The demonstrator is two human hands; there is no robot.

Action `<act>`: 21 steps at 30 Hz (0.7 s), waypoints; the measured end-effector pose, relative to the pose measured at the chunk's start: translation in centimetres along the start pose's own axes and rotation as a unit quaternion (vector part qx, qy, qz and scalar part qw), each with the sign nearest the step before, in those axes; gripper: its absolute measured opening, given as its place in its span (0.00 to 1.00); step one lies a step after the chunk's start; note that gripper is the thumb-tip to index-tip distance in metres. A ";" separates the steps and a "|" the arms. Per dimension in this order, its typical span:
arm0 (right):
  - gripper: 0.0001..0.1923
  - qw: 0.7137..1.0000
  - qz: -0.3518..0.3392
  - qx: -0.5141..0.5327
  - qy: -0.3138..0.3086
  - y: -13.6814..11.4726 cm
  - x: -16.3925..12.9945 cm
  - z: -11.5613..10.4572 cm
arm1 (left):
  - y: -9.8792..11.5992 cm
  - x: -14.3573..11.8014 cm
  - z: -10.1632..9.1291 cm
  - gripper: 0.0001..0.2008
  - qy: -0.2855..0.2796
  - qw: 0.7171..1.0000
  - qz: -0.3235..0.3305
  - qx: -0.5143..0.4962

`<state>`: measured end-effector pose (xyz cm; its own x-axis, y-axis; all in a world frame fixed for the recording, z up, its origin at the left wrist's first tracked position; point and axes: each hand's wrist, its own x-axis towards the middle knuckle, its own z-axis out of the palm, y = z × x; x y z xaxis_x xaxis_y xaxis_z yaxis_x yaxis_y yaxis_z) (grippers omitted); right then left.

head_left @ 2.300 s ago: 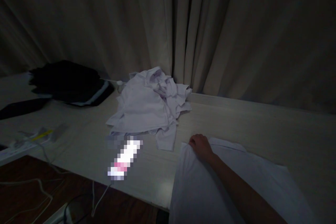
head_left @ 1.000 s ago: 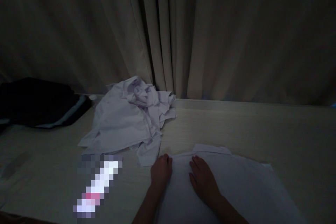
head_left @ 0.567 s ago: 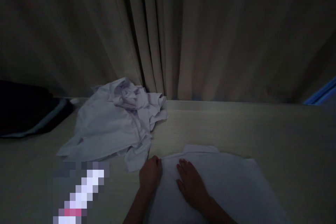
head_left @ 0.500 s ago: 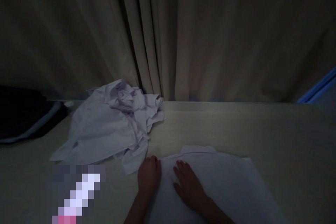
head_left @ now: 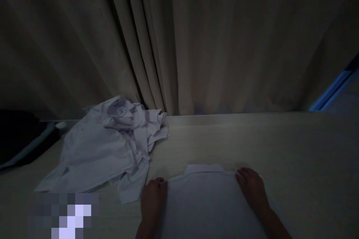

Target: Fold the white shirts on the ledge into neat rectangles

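A white shirt (head_left: pixel 206 201) lies flat on the pale table (head_left: pixel 294 157), collar toward the curtain. My left hand (head_left: pixel 153 201) rests at the shirt's left shoulder, fingers curled on the edge. My right hand (head_left: pixel 252 188) lies flat on the right shoulder, fingers spread a little. Both hands press on the cloth; neither lifts it. The light is dim.
A crumpled pile of white shirts (head_left: pixel 106 145) lies to the left, near the curtain (head_left: pixel 179 44). A dark folded garment (head_left: pixel 19 142) sits at the far left edge. A blurred bright object (head_left: pixel 68 218) lies at the lower left.
My right hand has slid from the shirt's left part across to its right shoulder. The left hand stayed at the left shoulder. The view has shifted right.
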<state>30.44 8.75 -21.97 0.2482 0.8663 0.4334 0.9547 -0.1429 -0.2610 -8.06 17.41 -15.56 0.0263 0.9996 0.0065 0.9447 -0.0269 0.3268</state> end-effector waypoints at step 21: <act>0.10 0.939 0.135 0.138 -0.285 2.9 3.0 -2.4 | -3.1 2.2 1.4 0.14 -0.097 0.991 -0.014 -0.095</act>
<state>34.39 9.76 -19.32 0.2724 0.9429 -0.1917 0.7714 -0.3331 -0.5422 -10.48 19.65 -17.92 0.0811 0.9804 -0.1797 0.8680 0.0192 0.4961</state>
